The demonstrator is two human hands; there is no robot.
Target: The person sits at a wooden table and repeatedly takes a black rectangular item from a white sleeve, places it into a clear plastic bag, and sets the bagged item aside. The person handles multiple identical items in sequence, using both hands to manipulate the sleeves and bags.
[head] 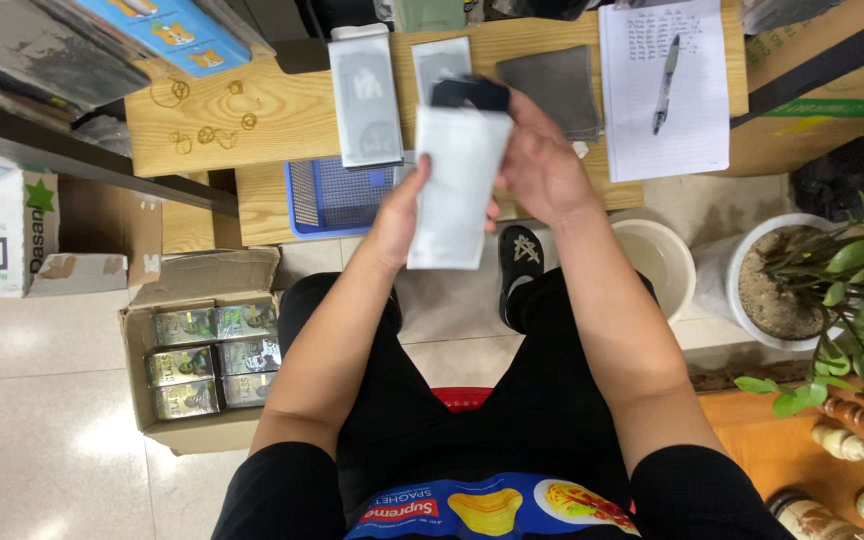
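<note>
White packaging sleeve (455,190) sits upright between your two hands, held in the air over the near edge of the wooden desk (282,120) and above your lap. A dark, flat item (470,93) pokes out of its top end. Your left hand (399,215) has its grip closed on the sleeve's lower left edge, thumb across the front face; your right hand (542,165) is closed around the upper right side, fingers curled behind the sleeve near the dark item. So the sleeve lies straight between both grips, touching each.

To handle it well, I'd judge you should keep the left grip firm low down so the sleeve stays straight, and let the right hand's fingers work only at the top opening, without creasing the sides.

Just beyond the sleeve, a blue mesh basket (327,195) rests on the desk, with two more grey-white packets (364,95) lying flat behind it and a dark grey cloth (552,85) beside them. A notepad with a pen (667,85) lies to the right. On the floor to your left stands an open cardboard box of small packs (207,355).
</note>
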